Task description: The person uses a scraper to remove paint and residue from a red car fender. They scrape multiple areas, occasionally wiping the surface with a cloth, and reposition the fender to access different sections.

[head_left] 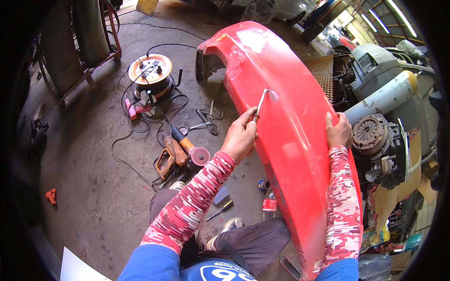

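Observation:
A long red car bumper (293, 140) stretches in front of me, with dull, scuffed patches on its paint. Closed in my left hand (241, 136) is a slim metal tool (261, 104) with a narrow shaft and a bent tip; its handle is mostly hidden by my fingers. The tip meets the bumper beside a small pale grey patch (273, 96). My right hand (338, 131) grips the bumper's right edge, fingers lying on the red surface.
On the floor at left stand an orange cable reel (150, 70), an angle grinder (190, 147), and several wrenches (206, 122). A screwdriver (219, 210) and a plastic bottle (269, 206) lie near my legs. Right of the bumper are a clutch assembly (370, 133) and a gas cylinder (384, 98).

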